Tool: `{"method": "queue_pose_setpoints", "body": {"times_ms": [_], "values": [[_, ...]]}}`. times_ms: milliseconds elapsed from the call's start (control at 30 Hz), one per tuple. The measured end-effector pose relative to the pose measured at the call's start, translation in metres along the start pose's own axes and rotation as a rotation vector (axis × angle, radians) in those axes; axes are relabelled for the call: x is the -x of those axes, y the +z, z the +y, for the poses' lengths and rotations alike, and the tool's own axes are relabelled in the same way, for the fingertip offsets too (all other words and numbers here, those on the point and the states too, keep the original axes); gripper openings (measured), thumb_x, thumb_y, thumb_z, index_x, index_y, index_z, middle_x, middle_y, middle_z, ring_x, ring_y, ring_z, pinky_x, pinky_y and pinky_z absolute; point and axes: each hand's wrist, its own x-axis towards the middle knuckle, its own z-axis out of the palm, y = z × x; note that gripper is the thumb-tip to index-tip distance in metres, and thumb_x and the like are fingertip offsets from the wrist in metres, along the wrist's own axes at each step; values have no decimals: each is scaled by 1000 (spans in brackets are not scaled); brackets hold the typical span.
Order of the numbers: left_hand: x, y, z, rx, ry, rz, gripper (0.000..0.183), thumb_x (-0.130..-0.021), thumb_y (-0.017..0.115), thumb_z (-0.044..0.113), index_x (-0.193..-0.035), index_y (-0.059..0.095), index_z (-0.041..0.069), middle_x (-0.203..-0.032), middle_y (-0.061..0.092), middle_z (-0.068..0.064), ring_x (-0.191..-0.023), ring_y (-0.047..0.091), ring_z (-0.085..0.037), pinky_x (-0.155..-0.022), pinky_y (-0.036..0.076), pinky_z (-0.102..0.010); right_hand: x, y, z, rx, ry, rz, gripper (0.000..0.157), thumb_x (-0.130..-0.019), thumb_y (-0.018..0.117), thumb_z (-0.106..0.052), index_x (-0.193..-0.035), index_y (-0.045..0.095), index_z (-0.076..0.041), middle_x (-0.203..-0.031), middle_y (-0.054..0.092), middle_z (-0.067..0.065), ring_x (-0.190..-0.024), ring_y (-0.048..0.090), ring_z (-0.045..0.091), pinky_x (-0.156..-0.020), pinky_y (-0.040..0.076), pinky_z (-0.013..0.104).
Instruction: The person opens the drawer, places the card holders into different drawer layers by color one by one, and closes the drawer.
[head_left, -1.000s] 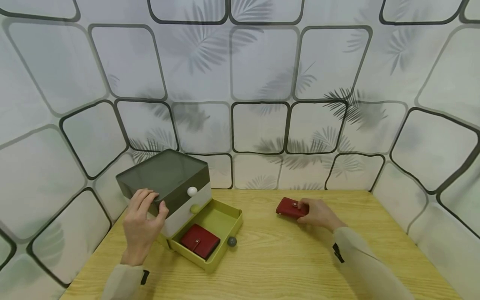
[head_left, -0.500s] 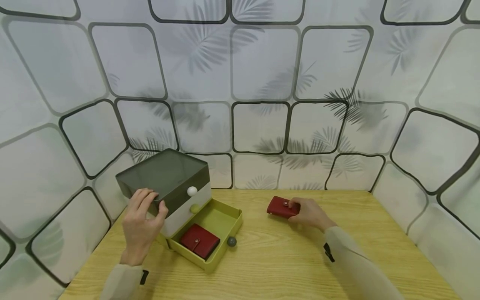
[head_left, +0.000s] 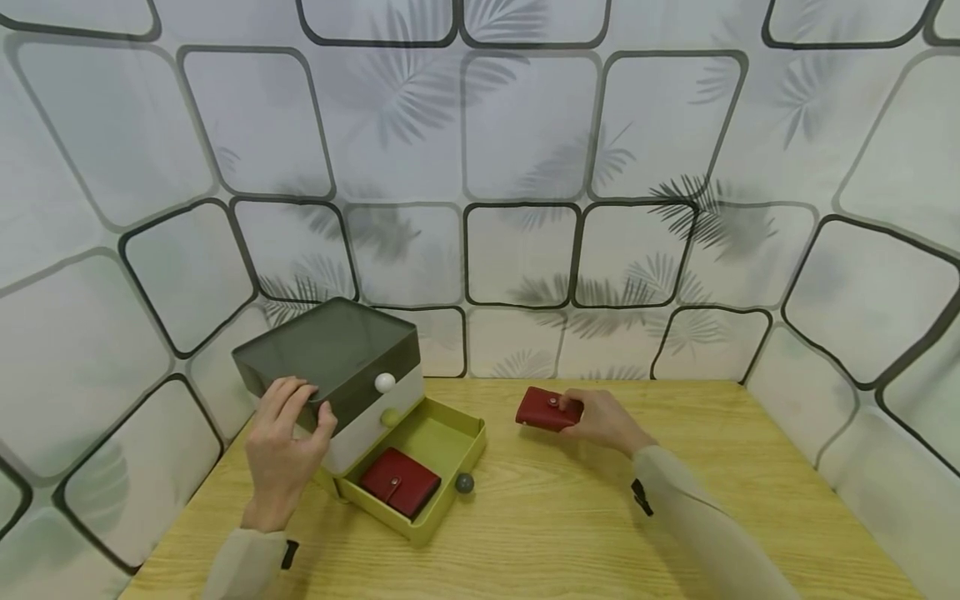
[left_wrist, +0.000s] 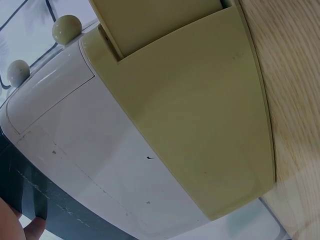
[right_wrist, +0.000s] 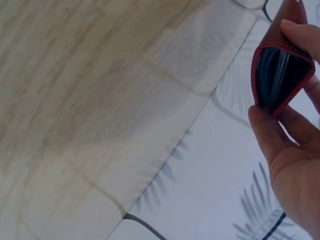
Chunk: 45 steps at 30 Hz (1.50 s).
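My right hand (head_left: 602,419) pinches a red snap wallet (head_left: 536,408) between thumb and fingers, just above the table and right of a small drawer box. In the right wrist view this wallet (right_wrist: 281,75) is seen end-on, with dark inner layers showing. At the left, my left hand (head_left: 285,450) rests on the front corner of the drawer box's dark grey top (head_left: 326,342), fingers and thumb relaxed. The box's bottom drawer (head_left: 438,442), yellow-green, is pulled out. Inside it lies another red wallet (head_left: 401,483) with a snap strap.
The box has a white middle drawer (head_left: 367,433) pushed in, with a green knob (head_left: 389,417). A white knob (head_left: 385,382) sits on the top drawer and a dark knob (head_left: 464,483) on the open one. Patterned curtain (head_left: 517,250) borders the wooden table (head_left: 540,517).
My right hand has carried the red wallet leftward, nearer the pulled-out drawer. The left hand, the box and the wallet in the drawer have stayed in place.
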Motion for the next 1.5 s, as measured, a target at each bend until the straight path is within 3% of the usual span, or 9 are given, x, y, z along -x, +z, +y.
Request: {"method": "queue_pose_setpoints", "body": {"times_ms": [267,500,800,1000,1500], "values": [[0,1,0,-2,-3,-2,31,-85,58,23,-93,71,-3,-100,69,-20,-96,62,-37,-92,44,-25,-7,0,-14,-9,-55,25,31,-70,84,-19,-95,65,-17,-90,67,1,-75,56,14,-68,47,29],[2,1,3,-8,0,-4,32,-85,57,23,-94,71,-4,-99,69,-22,-96,63,-39,-89,46,-33,-12,6,-29,-43,-76,-1,32,-70,85,-18,-96,66,-17,-92,68,0,-76,56,13,-69,48,30],[2,8,-1,3,-9,9,31,-84,58,23,-93,71,-3,-100,69,-20,-97,63,-37,-93,45,-24,-23,6,-47,-51,-147,23,30,-70,85,-19,-94,67,-17,-88,66,-3,-76,59,16,-66,48,28],[2,7,0,2,-16,3,31,-85,57,23,-93,71,-3,-101,69,-21,-98,62,-38,-92,46,-28,-28,5,-61,-60,-168,-15,29,-72,83,-20,-95,66,-18,-89,66,-3,-79,59,19,-67,47,28],[2,3,0,-8,-32,15,30,-84,58,22,-93,71,-3,-100,69,-20,-98,62,-37,-96,43,-18,-43,14,-90,-63,-267,-101,29,-73,83,-16,-96,66,-21,-91,66,-9,-80,58,10,-73,49,28]]}}
